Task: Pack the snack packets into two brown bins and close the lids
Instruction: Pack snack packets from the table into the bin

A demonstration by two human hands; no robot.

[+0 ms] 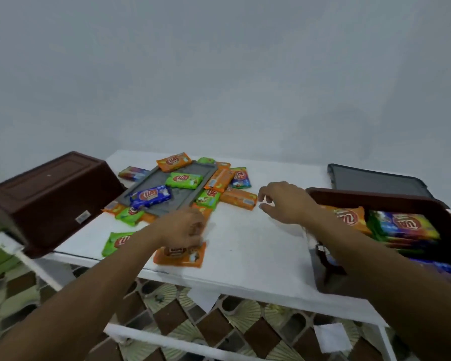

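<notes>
Our left hand (pixel 185 227) hovers low over an orange packet (pixel 179 254) at six o'clock on the white surface (pixel 245 246). Its fingers look curled, but with this blur we cannot tell whether it grasps anything. Our right hand (pixel 284 201) is released, fingers loosely spread and empty, and a second orange packet (pixel 241 200) lies just beside it at its nine o'clock.

To do this step well, we reckon each packet wants pinching by a long edge. We lift it flat and lay it against those stacked in the right brown bin (pixel 375 200) at three o'clock.

The snack packets (pixel 184 179) are flat, glossy pillows in orange, green and blue. They lie scattered around twelve o'clock, several of them on a grey lid (pixel 154 179). The other brown bin (pixel 44 196) sits at nine o'clock, seemingly bottom-up and overhanging the edge, so we'd say it needs righting first.
</notes>
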